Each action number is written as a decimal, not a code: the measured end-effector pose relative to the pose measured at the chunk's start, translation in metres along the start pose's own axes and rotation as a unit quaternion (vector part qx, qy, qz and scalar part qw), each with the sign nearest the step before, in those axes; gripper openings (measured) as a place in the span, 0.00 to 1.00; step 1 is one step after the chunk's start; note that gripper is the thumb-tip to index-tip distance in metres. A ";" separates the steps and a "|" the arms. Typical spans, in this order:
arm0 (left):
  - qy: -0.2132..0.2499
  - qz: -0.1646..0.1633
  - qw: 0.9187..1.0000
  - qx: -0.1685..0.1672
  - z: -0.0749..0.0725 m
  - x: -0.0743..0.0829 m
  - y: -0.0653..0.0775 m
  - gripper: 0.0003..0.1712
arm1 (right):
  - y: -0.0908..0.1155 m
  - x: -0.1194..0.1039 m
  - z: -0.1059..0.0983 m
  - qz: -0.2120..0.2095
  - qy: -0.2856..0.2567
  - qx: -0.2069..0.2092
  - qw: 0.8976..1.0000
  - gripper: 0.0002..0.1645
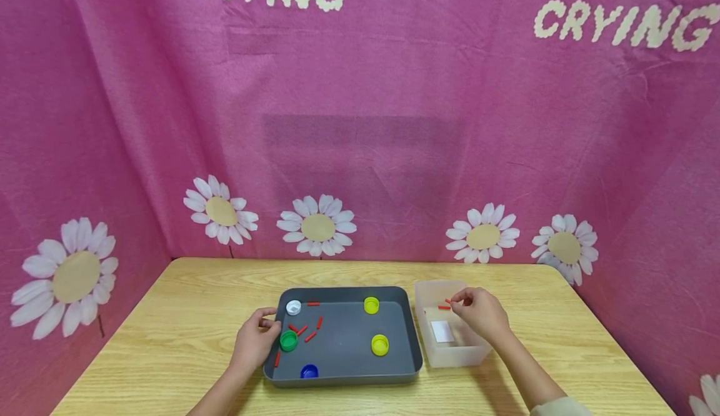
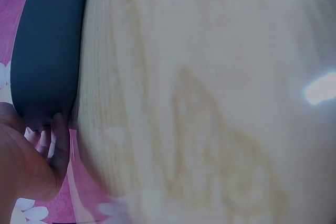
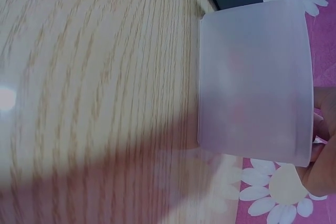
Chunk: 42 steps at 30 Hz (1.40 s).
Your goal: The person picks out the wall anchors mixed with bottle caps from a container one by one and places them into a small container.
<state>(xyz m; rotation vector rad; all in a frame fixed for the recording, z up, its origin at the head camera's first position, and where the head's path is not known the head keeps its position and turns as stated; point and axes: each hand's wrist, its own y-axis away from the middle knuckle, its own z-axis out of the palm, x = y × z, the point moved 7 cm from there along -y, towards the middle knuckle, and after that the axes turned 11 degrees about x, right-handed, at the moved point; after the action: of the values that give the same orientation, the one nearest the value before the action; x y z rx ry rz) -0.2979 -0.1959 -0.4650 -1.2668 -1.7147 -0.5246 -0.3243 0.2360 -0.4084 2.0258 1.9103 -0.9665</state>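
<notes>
A dark grey tray point(image 1: 349, 378) lies on the table, and my left hand point(image 1: 255, 339) grips its left edge. Near that side, several short red sticks point(image 1: 310, 336) lie scattered around a white cap point(image 1: 294, 307), a green cap point(image 1: 289, 341) and a blue cap point(image 1: 309, 371). Two yellow caps point(image 1: 379, 345) sit in the tray's right half. Over the translucent box point(image 1: 458, 358), my right hand point(image 1: 480, 313) pinches a small red stick point(image 1: 448, 300) at its fingertips. Another red stick point(image 1: 444, 308) shows just below. The box wall partly hides those fingers in the right wrist view.
A white rectangular piece point(image 1: 442, 331) is in the box, which stands close to the tray's right side. Wooden tabletop point(image 1: 568, 322) extends to both sides. A pink cloth point(image 1: 360, 153) with daisies hangs behind the table and along its sides.
</notes>
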 end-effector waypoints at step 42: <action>0.000 -0.011 1.000 0.005 0.001 -0.003 -0.001 0.19 | -0.001 -0.003 -0.005 -0.011 -0.022 0.019 1.000 0.09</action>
<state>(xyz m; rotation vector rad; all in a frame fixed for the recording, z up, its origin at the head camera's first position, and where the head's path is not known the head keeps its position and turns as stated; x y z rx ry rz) -0.2989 -0.1969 -0.4676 -1.2418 -1.7319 -0.5271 -0.3238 0.2366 -0.4032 1.9908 1.9083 -1.0527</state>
